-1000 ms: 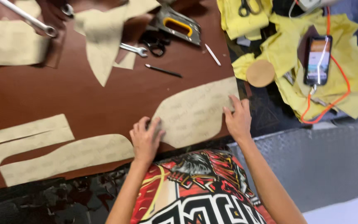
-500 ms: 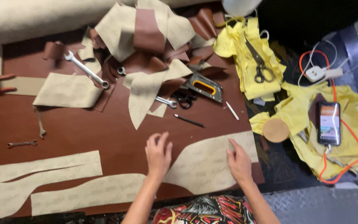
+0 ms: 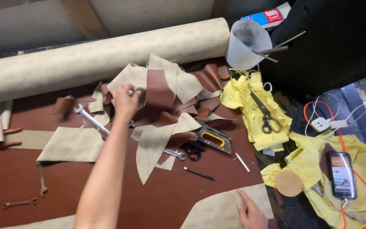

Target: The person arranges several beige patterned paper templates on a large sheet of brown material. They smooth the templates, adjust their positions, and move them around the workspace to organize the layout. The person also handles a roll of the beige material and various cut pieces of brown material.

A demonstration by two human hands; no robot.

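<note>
A heap of beige-backed brown leather offcuts [image 3: 166,91] lies crumpled beside a flat beige pattern piece [image 3: 223,208].

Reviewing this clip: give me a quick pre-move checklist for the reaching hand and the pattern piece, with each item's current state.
1. Left hand has reached the pile of scraps: ok.
2. Left hand's grip on a scrap: cannot tell, fingers blurred.
3. Right hand flat on the paper pattern piece: ok.
4. Wrench beside the left hand, not under it: ok.
5. Staple gun and black scissors apart from both hands: ok.
</note>
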